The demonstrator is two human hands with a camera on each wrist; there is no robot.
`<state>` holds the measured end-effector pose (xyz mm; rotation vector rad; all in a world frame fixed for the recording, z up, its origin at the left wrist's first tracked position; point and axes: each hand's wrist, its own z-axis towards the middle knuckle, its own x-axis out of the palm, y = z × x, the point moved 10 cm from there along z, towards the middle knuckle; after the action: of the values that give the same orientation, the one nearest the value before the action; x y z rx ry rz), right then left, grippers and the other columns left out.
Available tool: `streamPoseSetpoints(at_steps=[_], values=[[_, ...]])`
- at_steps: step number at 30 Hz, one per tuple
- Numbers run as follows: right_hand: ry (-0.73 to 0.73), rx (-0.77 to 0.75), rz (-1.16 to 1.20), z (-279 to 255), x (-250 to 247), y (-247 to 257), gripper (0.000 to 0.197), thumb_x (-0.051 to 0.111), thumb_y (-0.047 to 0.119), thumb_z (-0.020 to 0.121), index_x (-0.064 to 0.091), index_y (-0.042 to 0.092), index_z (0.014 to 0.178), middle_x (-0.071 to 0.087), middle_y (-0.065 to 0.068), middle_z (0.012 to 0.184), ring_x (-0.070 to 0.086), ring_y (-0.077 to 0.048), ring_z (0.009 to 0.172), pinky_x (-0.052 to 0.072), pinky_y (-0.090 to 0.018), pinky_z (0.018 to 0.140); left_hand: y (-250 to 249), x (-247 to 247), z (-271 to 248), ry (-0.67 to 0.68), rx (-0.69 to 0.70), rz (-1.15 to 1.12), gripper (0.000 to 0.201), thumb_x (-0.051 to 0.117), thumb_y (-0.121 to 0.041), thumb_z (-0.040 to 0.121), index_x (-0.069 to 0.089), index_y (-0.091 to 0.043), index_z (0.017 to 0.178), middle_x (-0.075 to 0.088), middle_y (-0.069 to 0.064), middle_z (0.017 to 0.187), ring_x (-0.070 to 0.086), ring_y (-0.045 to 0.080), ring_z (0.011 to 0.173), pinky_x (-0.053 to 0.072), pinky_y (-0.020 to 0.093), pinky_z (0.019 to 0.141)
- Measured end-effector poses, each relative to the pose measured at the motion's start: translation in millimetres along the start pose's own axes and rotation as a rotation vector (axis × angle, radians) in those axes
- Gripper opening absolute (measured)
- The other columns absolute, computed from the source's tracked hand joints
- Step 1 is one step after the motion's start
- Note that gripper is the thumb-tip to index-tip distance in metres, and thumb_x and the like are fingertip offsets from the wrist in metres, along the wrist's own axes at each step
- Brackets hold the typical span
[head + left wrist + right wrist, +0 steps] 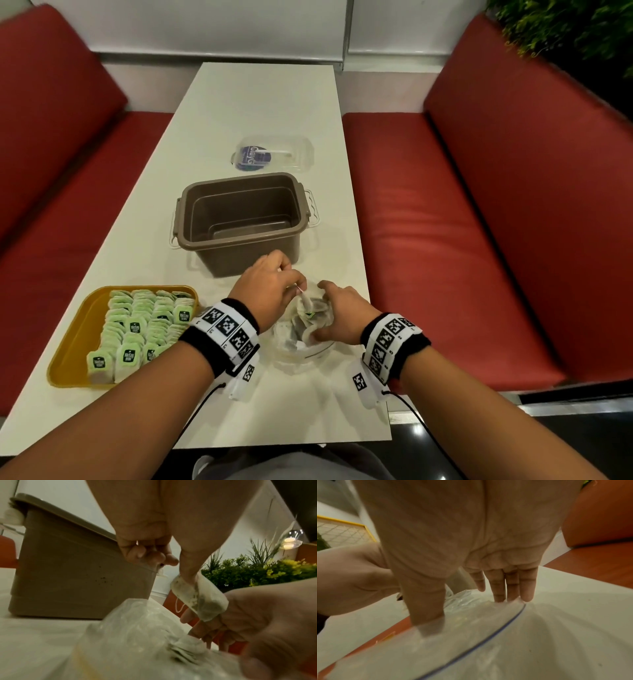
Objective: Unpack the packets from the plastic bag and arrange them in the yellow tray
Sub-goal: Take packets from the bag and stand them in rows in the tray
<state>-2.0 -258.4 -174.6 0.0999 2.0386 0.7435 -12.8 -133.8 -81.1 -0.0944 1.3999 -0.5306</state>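
Between the two hands, on the tabletop (pixel 246 102), sits the plastic bag (pixel 301 346). Left hand (pixel 270 291) pinches a packet (pixel 199 599) by thumb and fingertip, apparently to lift it clear; it hangs tilted, long axis slanting down toward the right hand (pixel 346 315), whose straight fingers press the bag's rim, probably keeping the mouth open. Left of the left hand, the yellow tray (pixel 72 346) holds rows of packets.
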Motion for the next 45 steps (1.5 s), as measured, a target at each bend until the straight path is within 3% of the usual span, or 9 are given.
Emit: streamPoseSetpoints(at_steps=[4,8,17,22,26,29,32,36,45], values=[[-0.075,-0.079,0.047,2,-19,8,0.049,0.055,0.021,0.092,0.05,0.017,0.14,0.064,-0.006,0.126,0.048,-0.026,0.125,0.042,-0.034,0.104,-8,-4,2,-0.019,0.039,-0.152,0.01,0.068,-0.022,0.088,0.069,-0.028,0.095,0.056,-0.01,0.095,0.056,0.009,0.077,0.05,0.029,0.071],[-0.127,-0.076,0.468,1,-38,8,0.042,0.038,0.028,0.088,0.07,0.018,0.112,0.07,0.005,0.104,0.061,-0.005,0.093,0.045,-0.029,0.091,-18,-2,8,-0.051,0.117,-0.164,0.015,0.072,-0.014,0.084,0.071,-0.024,0.095,0.055,-0.008,0.097,0.06,0.01,0.077,0.054,0.031,0.068],[-0.153,-0.104,0.492,5,-40,0,0.042,0.069,0.015,0.086,0.052,0.02,0.123,0.063,0.003,0.083,0.062,-0.016,0.075,0.053,-0.043,0.082,-8,22,22,0.02,0.035,-0.187,0.019,0.071,-0.02,0.085,0.065,-0.028,0.101,0.055,-0.016,0.084,0.051,0.001,0.069,0.05,0.027,0.072],[-0.187,-0.037,0.354,6,-42,-13,0.031,0.078,0.012,0.077,0.061,0.02,0.101,0.069,0.001,0.088,0.063,-0.015,0.078,0.055,-0.038,0.078,29,65,17,0.285,-0.233,-0.004,0.02,0.061,-0.031,0.09,0.065,-0.027,0.109,0.069,-0.006,0.097,0.064,0.016,0.091,0.051,0.03,0.084],[-0.189,-0.009,0.275,3,-43,-14,0.029,0.082,0.012,0.072,0.056,0.02,0.083,0.061,0.005,0.072,0.053,-0.011,0.062,0.043,-0.021,0.056,32,89,12,0.472,-0.234,0.155,0.034,0.056,-0.046,0.092,0.062,-0.027,0.119,0.064,-0.001,0.116,0.059,0.022,0.108,0.049,0.034,0.091],[-0.193,-0.002,0.196,3,-42,-9,0.031,0.073,0.013,0.079,0.045,0.019,0.07,0.052,0.004,0.065,0.045,-0.013,0.058,0.039,-0.028,0.056,29,93,13,0.514,-0.216,0.212,0.027,0.056,-0.045,0.093,0.067,-0.027,0.111,0.059,0.0,0.116,0.058,0.023,0.109,0.048,0.033,0.091],[-0.158,0.002,0.234,4,-35,-6,0.022,0.05,0.0,0.079,0.039,0.018,0.073,0.068,-0.004,0.079,0.06,-0.018,0.067,0.052,-0.039,0.065,29,91,12,0.513,-0.234,0.177,0.011,0.059,-0.031,0.089,0.069,-0.028,0.094,0.06,-0.002,0.107,0.06,0.022,0.102,0.05,0.033,0.088],[-0.158,0.001,0.283,2,-30,2,0.034,0.036,-0.01,0.078,0.04,0.019,0.096,0.07,-0.002,0.088,0.058,-0.019,0.072,0.046,-0.028,0.063,31,94,7,0.553,-0.263,0.122,0.02,0.062,-0.03,0.086,0.06,-0.032,0.105,0.065,-0.003,0.107,0.061,0.02,0.096,0.052,0.035,0.087],[-0.054,-0.019,-0.02,1,-9,21,0.046,0.065,0.014,0.081,0.06,0.019,0.126,0.061,0.0,0.095,0.056,-0.019,0.088,0.042,-0.024,0.076,31,94,1,0.614,-0.263,0.063,0.013,0.058,-0.018,0.086,0.062,-0.026,0.096,0.067,-0.002,0.097,0.065,0.021,0.091,0.052,0.03,0.082]])
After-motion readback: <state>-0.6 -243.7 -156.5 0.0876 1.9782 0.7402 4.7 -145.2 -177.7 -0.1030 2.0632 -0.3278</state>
